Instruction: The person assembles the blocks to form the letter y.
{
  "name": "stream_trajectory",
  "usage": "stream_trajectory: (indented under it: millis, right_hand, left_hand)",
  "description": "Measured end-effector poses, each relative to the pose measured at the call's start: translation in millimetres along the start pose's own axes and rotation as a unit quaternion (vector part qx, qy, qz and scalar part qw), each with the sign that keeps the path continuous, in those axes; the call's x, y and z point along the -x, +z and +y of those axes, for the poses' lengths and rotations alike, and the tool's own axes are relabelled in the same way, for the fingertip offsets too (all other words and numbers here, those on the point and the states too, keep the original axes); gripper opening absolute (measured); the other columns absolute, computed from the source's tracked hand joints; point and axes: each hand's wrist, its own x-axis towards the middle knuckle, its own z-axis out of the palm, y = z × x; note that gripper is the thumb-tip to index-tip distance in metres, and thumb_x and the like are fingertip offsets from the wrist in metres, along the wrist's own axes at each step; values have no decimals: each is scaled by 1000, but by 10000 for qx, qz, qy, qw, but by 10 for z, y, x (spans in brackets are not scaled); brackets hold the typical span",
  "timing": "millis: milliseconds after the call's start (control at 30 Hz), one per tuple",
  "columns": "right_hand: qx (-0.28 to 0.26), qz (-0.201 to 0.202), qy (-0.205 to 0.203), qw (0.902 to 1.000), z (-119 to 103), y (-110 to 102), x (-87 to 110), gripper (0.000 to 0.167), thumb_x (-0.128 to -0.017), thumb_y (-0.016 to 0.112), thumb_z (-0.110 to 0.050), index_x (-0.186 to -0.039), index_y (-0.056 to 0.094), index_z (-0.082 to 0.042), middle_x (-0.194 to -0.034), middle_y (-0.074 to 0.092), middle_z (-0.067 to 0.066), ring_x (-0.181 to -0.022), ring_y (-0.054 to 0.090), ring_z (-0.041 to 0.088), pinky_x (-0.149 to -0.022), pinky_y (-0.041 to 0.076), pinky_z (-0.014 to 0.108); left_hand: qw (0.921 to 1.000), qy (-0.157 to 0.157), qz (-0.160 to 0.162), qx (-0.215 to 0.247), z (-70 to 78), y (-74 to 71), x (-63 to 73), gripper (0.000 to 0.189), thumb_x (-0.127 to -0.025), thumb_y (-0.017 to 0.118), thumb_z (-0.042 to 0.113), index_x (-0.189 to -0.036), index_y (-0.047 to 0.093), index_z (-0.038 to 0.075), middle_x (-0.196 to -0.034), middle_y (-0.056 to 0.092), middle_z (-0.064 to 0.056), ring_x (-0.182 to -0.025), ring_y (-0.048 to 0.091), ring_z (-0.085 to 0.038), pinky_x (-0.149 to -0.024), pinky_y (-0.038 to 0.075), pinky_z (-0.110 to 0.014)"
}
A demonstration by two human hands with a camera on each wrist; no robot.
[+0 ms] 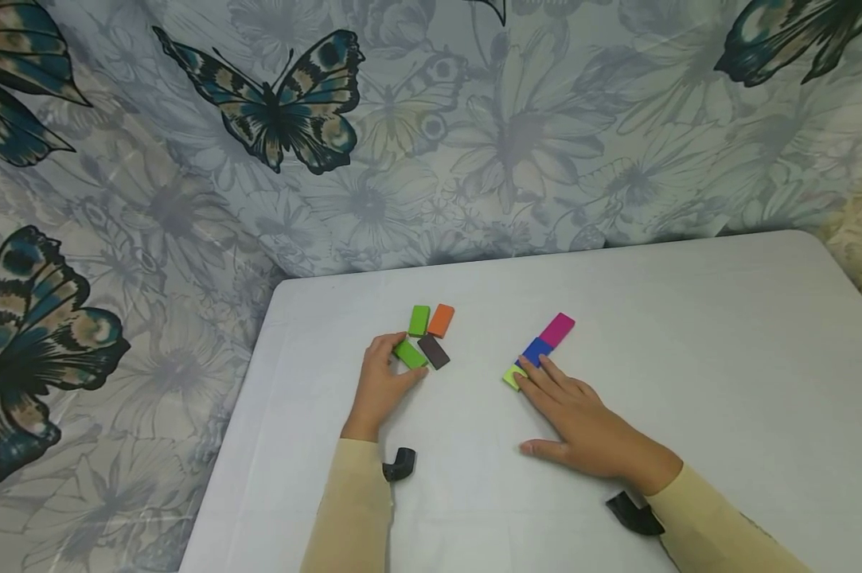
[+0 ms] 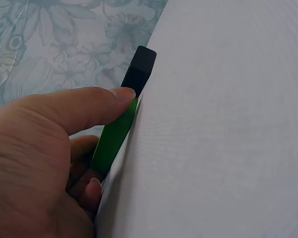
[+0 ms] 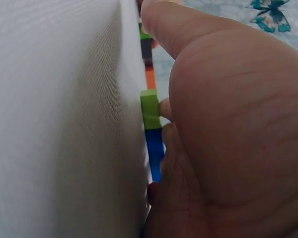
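My left hand (image 1: 382, 387) grips a green block (image 1: 411, 355) between thumb and fingers, as the left wrist view also shows. Right beside that block lies a dark grey block (image 1: 434, 351). Another green block (image 1: 419, 321) and an orange block (image 1: 441, 321) lie just beyond. To the right, a lime block (image 1: 513, 377), a blue block (image 1: 535, 350) and a magenta block (image 1: 558, 329) form a slanting row, end to end. My right hand (image 1: 581, 426) is spread out with extended fingertips on the lime and blue blocks, its thumb held apart from them.
All the blocks lie on a white-covered table (image 1: 688, 334). Behind it and on the left hangs a grey cloth (image 1: 416, 199) printed with flowers and butterflies. Black straps (image 1: 400, 465) show at both wrists, by the sleeves (image 1: 352, 509).
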Motion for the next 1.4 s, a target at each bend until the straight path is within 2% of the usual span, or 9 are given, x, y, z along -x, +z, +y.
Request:
stream_trajectory:
  millis: [200,400,700,933,1133,1400]
  right_hand:
    - [-26,31,-50,10000,18,13,-1,101,-99,73,-64,-174,28,-13,-182,11,5,-165,3,39,-120,21,69]
    - [-33,31,-58,10000,21,15,0,100,-99,72,-64,-174,28,-14,-182,11,6,-165,3,39,-120,21,70]
    - [-64,31,-56,10000,26,18,8,100,-100,70,-65,-174,27,-14,-182,10,5,-165,3,38,-121,21,69]
    - [-107,12,-31,9999,32,24,3,100,-100,69,-66,-175,27,-15,-182,10,4,-165,2,38,-121,20,69]
    - [-110,16,-21,9999,22,14,6,100,-100,71,-65,-174,28,-15,-182,10,4,-165,3,38,-121,20,69]
    - [-95,54,8,9999,4,2,15,98,-99,72,-64,-174,30,-14,-181,12,5,-165,4,38,-121,21,69]
  left_hand:
    - [9999,16,159,11,9,-6,2,68,-89,92,17,-149,62,5,-147,56,-9,-143,49,-29,-120,38,-46]
    - [9993,14,379,9,-19,4,4,64,-90,90,13,-148,64,6,-144,58,-7,-139,48,-28,-117,40,-43]
    - [9964,253,744,307,13,0,29,60,-91,88,12,-146,65,4,-141,60,-6,-137,52,-27,-109,47,-48]
    - [9908,526,1068,647,70,11,34,60,-90,90,8,-144,66,-1,-138,62,-8,-128,59,-26,-98,49,-48]
    - [9864,786,1101,936,145,61,42,60,-90,91,9,-144,67,-1,-135,63,-5,-123,59,-23,-93,50,-45]
    - [9823,1336,949,912,382,193,81,59,-89,90,8,-142,67,-5,-134,62,-10,-118,61,-27,-87,52,-46]
